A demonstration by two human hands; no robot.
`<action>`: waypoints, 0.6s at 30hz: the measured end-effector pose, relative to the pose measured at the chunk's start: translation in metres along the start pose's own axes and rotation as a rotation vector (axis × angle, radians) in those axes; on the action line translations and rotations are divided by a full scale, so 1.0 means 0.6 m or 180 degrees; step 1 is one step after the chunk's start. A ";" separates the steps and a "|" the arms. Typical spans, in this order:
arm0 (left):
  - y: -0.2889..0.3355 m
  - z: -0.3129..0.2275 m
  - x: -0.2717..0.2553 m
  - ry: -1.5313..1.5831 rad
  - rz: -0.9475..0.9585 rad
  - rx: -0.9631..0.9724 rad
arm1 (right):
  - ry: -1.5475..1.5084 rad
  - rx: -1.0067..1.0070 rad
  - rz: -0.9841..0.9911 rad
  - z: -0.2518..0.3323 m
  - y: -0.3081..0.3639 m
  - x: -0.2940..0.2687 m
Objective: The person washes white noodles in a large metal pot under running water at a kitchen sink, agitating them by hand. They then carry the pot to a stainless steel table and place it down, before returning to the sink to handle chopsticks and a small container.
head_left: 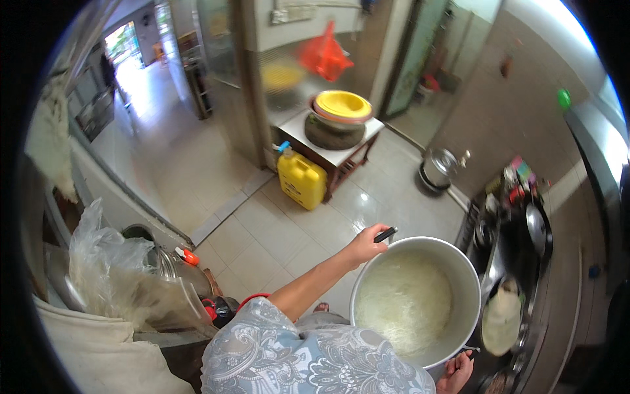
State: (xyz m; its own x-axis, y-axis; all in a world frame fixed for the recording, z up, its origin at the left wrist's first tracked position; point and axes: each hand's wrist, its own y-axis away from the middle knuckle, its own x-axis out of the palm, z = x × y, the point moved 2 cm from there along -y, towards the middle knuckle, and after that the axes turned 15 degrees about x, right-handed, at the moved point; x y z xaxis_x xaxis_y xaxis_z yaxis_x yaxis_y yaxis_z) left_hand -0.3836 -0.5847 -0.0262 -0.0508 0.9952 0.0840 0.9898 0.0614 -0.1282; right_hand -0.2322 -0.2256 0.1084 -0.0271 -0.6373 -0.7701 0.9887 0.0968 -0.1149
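Silvery round pot [468, 299] of cloudy liquid [407, 302] between left hand [367, 247] and right hand [457, 373]; both grip its black handles [386, 234].

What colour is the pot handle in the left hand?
Black. The handle in the left hand shows best in the head view.

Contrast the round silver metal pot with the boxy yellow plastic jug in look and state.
The round silver metal pot is held by its handles in the left hand and right hand; the boxy yellow plastic jug stands on the tiled floor. The pot is wide open, showing pale cloudy liquid; the jug's contents are hidden. The pot is round and silver, the jug boxy and yellow. Both are containers.
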 end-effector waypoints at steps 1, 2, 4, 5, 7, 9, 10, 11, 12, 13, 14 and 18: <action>0.002 -0.004 -0.045 -0.0092 -0.0200 0.0157 | 0.0143 -0.0164 -0.0066 0.017 -0.025 0.020; 0.008 -0.009 -0.089 -0.0125 -0.0395 0.0238 | 0.0278 -0.0323 -0.0129 0.030 -0.049 0.038; 0.028 -0.015 -0.168 0.0080 -0.0747 0.0284 | -0.1690 0.1024 0.0418 0.025 -0.108 0.104; 0.040 -0.020 -0.205 0.0079 -0.1014 0.0384 | -0.2633 0.1722 0.0749 0.023 -0.136 0.143; 0.061 -0.032 -0.269 0.0234 -0.1541 0.0520 | -0.2484 0.1810 0.1000 0.031 -0.205 0.191; 0.081 -0.046 -0.331 0.0184 -0.1880 0.0578 | -0.2046 0.2056 0.1540 0.045 -0.288 0.233; 0.090 -0.050 -0.361 0.0214 -0.2041 0.0488 | -0.3840 0.1834 0.2692 0.066 -0.321 0.271; 0.096 -0.056 -0.391 0.0104 -0.2204 0.0530 | -0.3598 0.1783 0.2690 0.080 -0.361 0.315; 0.101 -0.058 -0.419 0.0050 -0.2365 0.0481 | -0.3359 0.1744 0.2671 0.093 -0.397 0.357; 0.108 -0.059 -0.445 0.0009 -0.2521 0.0396 | -0.3124 0.1721 0.2644 0.108 -0.429 0.398; 0.114 -0.060 -0.470 0.0004 -0.2698 0.0442 | -0.2896 0.1700 0.2613 0.126 -0.458 0.438; 0.131 -0.081 -0.583 -0.0086 -0.3424 0.0296 | -0.2425 0.1650 0.2831 0.272 -0.595 0.592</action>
State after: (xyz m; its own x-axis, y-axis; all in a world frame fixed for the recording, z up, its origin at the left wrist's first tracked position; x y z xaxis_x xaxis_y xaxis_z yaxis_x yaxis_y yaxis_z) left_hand -0.2816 -0.9315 -0.0175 -0.8917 0.4171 0.1755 0.4104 0.9088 -0.0748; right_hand -0.5706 -0.6112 -0.0217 0.5909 -0.7983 0.1165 0.5690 0.5148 0.6412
